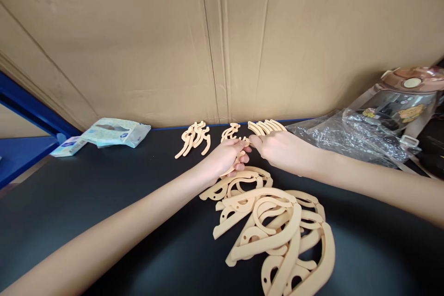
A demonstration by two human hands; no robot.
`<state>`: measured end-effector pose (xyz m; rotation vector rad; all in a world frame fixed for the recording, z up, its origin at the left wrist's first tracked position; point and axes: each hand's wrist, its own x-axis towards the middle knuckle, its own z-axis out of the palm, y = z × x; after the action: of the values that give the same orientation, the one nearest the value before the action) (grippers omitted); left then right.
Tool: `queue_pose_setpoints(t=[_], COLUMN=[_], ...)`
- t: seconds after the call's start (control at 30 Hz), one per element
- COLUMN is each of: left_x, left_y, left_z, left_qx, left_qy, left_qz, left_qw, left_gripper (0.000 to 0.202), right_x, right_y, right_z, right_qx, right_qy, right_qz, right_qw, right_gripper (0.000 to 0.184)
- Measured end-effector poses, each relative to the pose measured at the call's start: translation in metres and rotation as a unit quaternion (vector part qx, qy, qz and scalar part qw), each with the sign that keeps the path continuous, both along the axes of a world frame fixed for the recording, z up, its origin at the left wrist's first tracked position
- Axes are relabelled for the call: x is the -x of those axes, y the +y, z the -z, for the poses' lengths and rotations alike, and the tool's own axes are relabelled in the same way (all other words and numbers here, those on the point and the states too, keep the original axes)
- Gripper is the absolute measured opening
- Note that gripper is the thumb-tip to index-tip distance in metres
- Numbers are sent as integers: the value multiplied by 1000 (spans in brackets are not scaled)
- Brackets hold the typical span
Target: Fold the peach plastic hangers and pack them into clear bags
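Observation:
Both my hands meet over a black table (104, 185). My left hand (225, 155) is closed round a curved tan rubber piece (238, 163). My right hand (277, 148) pinches the same piece, or a small part of it, at its fingertips. Just below them lies a pile of large tan curved frames (277, 236), overlapping one another. Behind the hands, near the wall, are three small heaps of tan pieces: one at the left (194, 138), one in the middle (231, 132), one at the right (266, 126).
A cardboard wall (222, 41) closes the back of the table. Tissue packs (116, 132) lie at the back left beside a blue frame (31, 111). A crumpled clear plastic bag (347, 138) and a brown-lidded bottle (405, 97) sit at the right.

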<state>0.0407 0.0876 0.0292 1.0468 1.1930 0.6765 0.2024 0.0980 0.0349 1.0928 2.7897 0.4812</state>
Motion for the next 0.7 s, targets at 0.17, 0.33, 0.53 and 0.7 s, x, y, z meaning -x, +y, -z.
queue_pose_setpoints(t=[0.17, 0.33, 0.53, 0.7], left_x=[-9, 1, 65, 103], left_y=[2, 0, 27, 54], left_z=[8, 13, -8, 3], left_qx=[-65, -213, -294, -291], left_qy=[47, 140, 285, 389], left_qz=[-19, -44, -64, -98], left_qw=[997, 966, 910, 868], left_gripper=[26, 21, 23, 25], right_x=[5, -7, -47, -58], right_y=[8, 50, 83, 75], right_z=[4, 2, -17, -16], right_qx=[80, 123, 69, 44], right_qy=[110, 231, 412, 566], right_qz=[56, 105, 173, 88], right_qw=[989, 960, 892, 819], right_gripper=[31, 26, 40, 21])
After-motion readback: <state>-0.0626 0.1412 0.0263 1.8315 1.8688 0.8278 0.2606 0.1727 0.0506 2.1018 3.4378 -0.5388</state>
